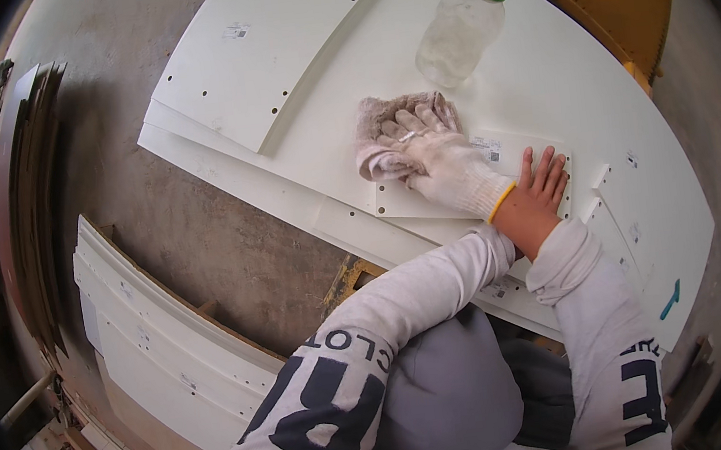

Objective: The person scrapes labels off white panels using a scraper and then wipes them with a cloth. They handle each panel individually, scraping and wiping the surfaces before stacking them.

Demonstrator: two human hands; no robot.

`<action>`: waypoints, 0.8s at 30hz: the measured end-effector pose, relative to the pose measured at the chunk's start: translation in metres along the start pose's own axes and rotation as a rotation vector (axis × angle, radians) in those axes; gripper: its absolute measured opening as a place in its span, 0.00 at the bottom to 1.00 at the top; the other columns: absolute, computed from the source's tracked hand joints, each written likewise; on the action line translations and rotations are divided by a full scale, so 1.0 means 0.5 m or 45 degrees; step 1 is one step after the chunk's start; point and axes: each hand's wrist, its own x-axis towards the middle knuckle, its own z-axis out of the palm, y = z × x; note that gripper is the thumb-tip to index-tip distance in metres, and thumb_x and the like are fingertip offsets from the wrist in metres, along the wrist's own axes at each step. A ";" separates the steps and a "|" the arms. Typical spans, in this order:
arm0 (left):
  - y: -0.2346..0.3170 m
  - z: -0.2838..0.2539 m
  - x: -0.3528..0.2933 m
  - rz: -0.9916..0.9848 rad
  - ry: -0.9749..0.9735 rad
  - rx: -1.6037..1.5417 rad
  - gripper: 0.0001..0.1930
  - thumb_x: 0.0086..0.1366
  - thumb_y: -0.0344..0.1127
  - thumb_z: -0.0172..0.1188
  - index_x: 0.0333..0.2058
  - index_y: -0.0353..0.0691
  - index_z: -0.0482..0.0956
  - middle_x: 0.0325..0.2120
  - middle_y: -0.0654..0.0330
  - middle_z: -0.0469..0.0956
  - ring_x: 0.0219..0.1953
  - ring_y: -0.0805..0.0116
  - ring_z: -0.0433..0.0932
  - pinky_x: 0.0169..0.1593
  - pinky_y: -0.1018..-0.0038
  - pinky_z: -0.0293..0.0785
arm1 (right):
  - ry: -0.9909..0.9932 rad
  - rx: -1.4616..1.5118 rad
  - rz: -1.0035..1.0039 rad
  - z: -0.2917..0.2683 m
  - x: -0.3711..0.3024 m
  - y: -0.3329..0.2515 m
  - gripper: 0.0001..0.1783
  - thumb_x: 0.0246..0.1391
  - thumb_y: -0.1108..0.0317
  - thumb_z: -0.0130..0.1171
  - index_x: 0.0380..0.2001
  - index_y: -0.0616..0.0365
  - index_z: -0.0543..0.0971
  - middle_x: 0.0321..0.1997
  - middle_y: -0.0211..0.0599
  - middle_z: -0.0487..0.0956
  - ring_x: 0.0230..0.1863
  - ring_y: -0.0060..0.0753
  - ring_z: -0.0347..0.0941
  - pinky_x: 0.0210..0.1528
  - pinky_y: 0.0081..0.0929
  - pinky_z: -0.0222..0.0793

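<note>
White panels [538, 62] underneath: gloved left hand [437, 158] clamped on crumpled rag [385, 129], right hand [541, 182] flat, fingers apart.

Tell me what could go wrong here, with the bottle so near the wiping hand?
1. The left hand, gloved, presses a cloth close beside the upright plastic bottle; a wide wipe might knock it over.
2. The small white panel lies loose on the larger boards; only the bare right hand steadies it, so it may slide.
</note>
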 end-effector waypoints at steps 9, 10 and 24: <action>0.000 -0.022 0.001 0.014 -0.182 0.027 0.39 0.74 0.55 0.44 0.74 0.35 0.58 0.77 0.41 0.50 0.79 0.33 0.42 0.72 0.20 0.35 | -0.158 0.000 -0.376 -0.026 0.000 -0.048 0.30 0.64 0.54 0.57 0.69 0.41 0.74 0.79 0.45 0.64 0.81 0.55 0.54 0.84 0.44 0.41; 0.002 -0.030 -0.005 0.041 -0.183 0.037 0.37 0.74 0.54 0.45 0.73 0.34 0.59 0.76 0.41 0.51 0.78 0.34 0.44 0.71 0.20 0.37 | -0.223 -0.009 -0.473 0.001 -0.014 -0.040 0.31 0.64 0.52 0.57 0.70 0.41 0.73 0.80 0.42 0.62 0.82 0.52 0.52 0.84 0.44 0.38; -0.047 -0.049 0.015 0.017 -0.144 -0.243 0.43 0.69 0.67 0.50 0.73 0.44 0.63 0.74 0.39 0.54 0.76 0.36 0.47 0.72 0.24 0.30 | -0.093 0.589 -0.185 -0.018 -0.012 -0.012 0.32 0.61 0.55 0.61 0.69 0.44 0.75 0.77 0.49 0.65 0.80 0.57 0.54 0.82 0.48 0.44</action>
